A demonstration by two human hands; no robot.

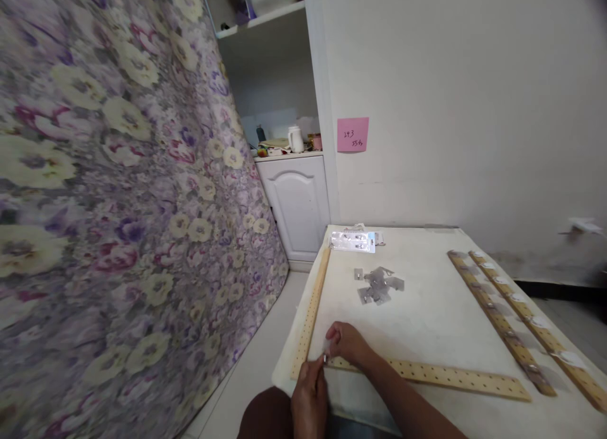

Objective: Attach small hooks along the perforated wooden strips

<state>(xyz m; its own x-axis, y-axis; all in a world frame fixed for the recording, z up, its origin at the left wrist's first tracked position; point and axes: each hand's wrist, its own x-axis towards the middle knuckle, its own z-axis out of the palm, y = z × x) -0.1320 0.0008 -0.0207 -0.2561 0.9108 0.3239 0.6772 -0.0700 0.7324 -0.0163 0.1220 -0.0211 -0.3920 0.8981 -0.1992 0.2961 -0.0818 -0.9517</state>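
My left hand [310,395] is at the near left corner of a white table [436,312], fingers curled in a pinch on a small metal piece [325,358] that I cannot name. My right hand [348,343] rests on a long perforated wooden strip [441,376] lying along the table's front, its fingers curled beside the same piece. A second perforated strip [314,306] runs along the table's left edge and meets the first near my hands. A heap of small metal brackets [378,286] lies further back on the table.
A clear packet [353,241] lies at the table's far left. Two more wooden strips [512,328] with fittings lie at the right. A floral cloth [118,205] hangs on the left. A white cabinet [298,205] and a pink note [353,134] are behind.
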